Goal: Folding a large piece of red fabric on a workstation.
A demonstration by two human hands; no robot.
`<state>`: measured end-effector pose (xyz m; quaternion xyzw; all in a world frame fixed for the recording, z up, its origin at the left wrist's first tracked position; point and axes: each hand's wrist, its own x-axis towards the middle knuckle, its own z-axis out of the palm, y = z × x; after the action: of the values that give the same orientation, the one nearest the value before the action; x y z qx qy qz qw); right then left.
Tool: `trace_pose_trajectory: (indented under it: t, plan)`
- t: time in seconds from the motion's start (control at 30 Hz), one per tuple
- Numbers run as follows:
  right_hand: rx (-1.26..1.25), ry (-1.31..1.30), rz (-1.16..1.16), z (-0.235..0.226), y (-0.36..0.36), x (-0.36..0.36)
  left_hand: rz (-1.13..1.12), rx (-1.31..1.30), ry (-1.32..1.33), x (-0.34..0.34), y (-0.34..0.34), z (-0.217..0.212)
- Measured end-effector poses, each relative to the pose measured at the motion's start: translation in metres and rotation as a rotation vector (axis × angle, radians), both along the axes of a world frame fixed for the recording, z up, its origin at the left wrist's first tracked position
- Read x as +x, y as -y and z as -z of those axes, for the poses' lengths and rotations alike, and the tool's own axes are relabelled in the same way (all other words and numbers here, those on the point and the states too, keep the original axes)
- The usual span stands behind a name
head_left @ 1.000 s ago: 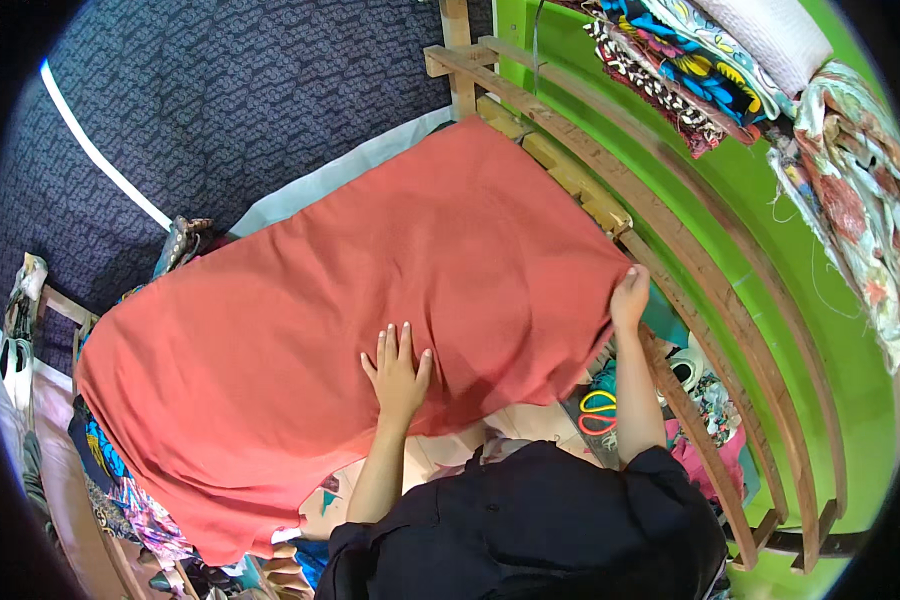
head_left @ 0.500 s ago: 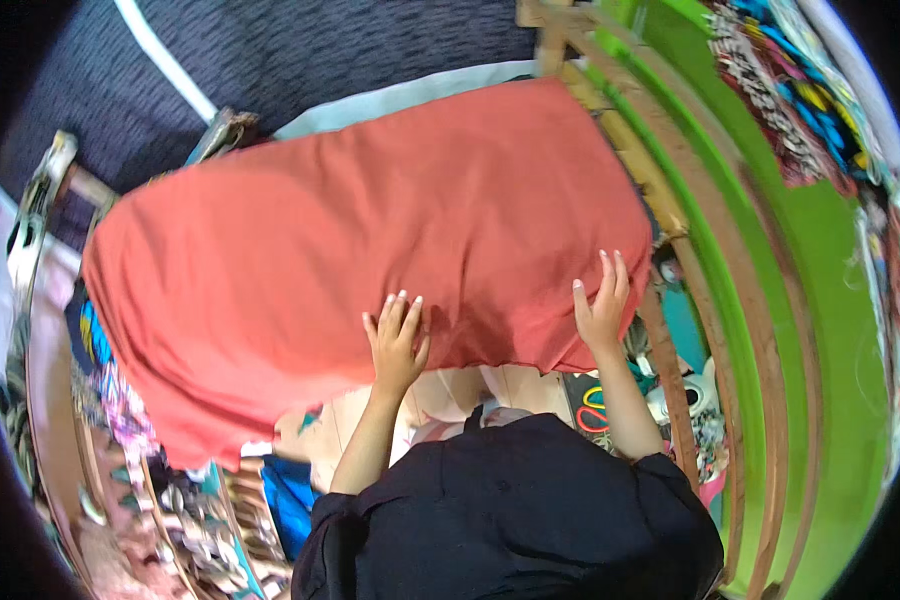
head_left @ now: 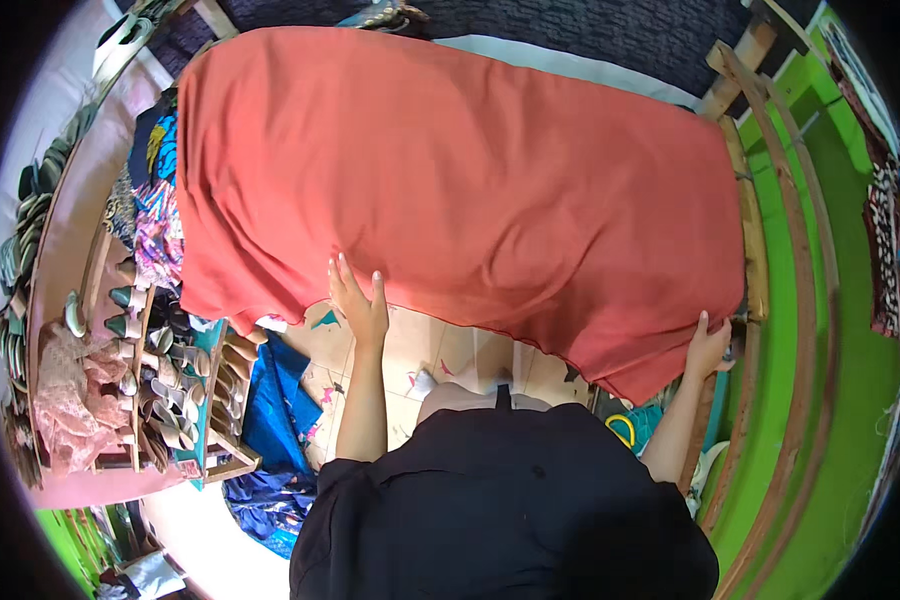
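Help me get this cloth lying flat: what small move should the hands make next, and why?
Probably slide the left hand outward toward the wrinkled left end of the large coral-red cloth. That hand lies flat at the near hem, the right hand pins the right corner, and soft folds show near the left edge.

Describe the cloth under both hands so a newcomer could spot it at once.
Start at the green wall with its curved wooden rails on the right; beside it lies the big coral-red cloth, filling the upper middle. The left hand and right hand rest on its near edge. Unlike the patterned fabrics at its left, it is plain.
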<state>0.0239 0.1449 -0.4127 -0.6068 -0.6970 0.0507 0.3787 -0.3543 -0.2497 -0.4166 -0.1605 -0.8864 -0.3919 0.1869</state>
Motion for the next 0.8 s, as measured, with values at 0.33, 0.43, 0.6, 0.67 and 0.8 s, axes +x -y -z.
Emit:
trace_pose_trajectory:
  t: [0.33, 0.43, 0.6, 0.67, 0.8]
  plan:
    - [-0.218, 0.327, 0.143, -0.052, -0.011, 0.044, 0.305, -0.355, -0.162, 0.020, -0.068, -0.010]
    - [-0.218, 0.031, -0.013, -0.026, -0.031, 0.052, 0.237, -0.428, -0.220, 0.020, -0.073, -0.012]
    - [-0.183, -0.398, -0.193, -0.023, -0.042, 0.033, 0.267, -0.124, -0.225, 0.006, -0.116, -0.061]
    - [-0.361, -0.424, -0.248, -0.034, -0.035, 0.010, 0.306, -0.211, -0.289, 0.003, -0.151, -0.098]
    - [-0.275, -0.458, -0.194, -0.034, -0.041, 0.014, 0.603, -0.174, -0.397, -0.008, -0.242, -0.139]
